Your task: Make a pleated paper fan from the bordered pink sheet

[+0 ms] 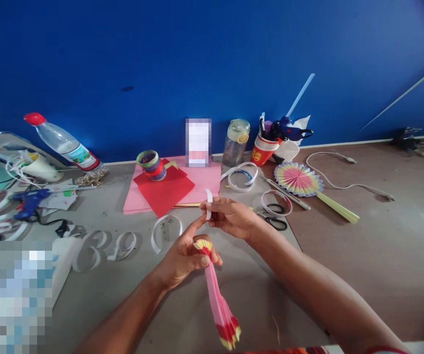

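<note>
My left hand (185,258) is closed around one end of a folded, pleated paper fan (217,295), pink with red and yellow tips, which hangs down toward me. Its index finger is stretched up toward my right hand (232,216). That hand pinches a short white paper strip (209,202) between thumb and fingers, just above the fan's top end. Both hands hover over the grey table (130,295).
Pink and red paper sheets (167,189) with tape rolls (153,164) lie behind the hands. A finished round paper fan (300,179), scissors (276,216), a pen, white strip loops, a cup of tools (265,147), a jar, a water bottle (64,142) and a blue glue gun (29,201) surround them.
</note>
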Tool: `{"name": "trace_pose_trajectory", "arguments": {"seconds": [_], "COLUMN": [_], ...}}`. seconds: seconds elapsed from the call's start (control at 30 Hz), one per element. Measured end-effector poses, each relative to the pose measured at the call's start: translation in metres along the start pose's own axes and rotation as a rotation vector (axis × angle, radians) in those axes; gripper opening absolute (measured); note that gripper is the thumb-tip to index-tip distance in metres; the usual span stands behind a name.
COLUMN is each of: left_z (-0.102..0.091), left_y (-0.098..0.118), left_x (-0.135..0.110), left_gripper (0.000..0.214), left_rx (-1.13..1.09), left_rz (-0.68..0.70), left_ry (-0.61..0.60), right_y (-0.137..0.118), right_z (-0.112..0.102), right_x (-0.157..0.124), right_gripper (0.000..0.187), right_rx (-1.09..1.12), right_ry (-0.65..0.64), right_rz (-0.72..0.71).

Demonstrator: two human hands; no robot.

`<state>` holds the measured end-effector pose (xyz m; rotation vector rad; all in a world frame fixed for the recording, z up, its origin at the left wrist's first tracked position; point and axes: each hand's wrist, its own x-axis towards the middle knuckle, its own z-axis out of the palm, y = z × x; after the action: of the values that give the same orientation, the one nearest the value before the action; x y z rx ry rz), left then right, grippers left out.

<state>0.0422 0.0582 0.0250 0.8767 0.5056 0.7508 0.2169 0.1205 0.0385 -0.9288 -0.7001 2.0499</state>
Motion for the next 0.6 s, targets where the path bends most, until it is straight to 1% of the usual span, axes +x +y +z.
{"name": "trace_pose_trajectory", "arguments": {"seconds": [0.13,0.3,0.47,0.6], "left_z": [-0.0019,0.0004,0.0033,0.0034], "left_y": [-0.0048,-0.0081,-0.0064,-0.0045], "left_x": [0.0014,0.0034,0.0045,0.0058], "left_gripper": [0.086,0.099,0.104,0.105], "left_rx": [-0.001,0.006,0.046,0.053], "left_rz": [-0.029,-0.053,-0.064,-0.051], "left_ry": [0.025,0.048,0.035,0.042], "right_y": [-0.0012,0.0010,0.0069,0.0069], "right_z": [-0.0065,-0.0067,-0.0029,-0.0014], "right_x": [0.0000,0.0024,0.0076,0.0076], "right_gripper": [0.025,0.014,0.014,0.016], "right_rx": [-0.189,-0.410,-0.445,-0.452], "right_ry": [0.055,0.189,0.246,0.283], "right_rz": [-0.129,-0.354,-0.475,-0.517]}}
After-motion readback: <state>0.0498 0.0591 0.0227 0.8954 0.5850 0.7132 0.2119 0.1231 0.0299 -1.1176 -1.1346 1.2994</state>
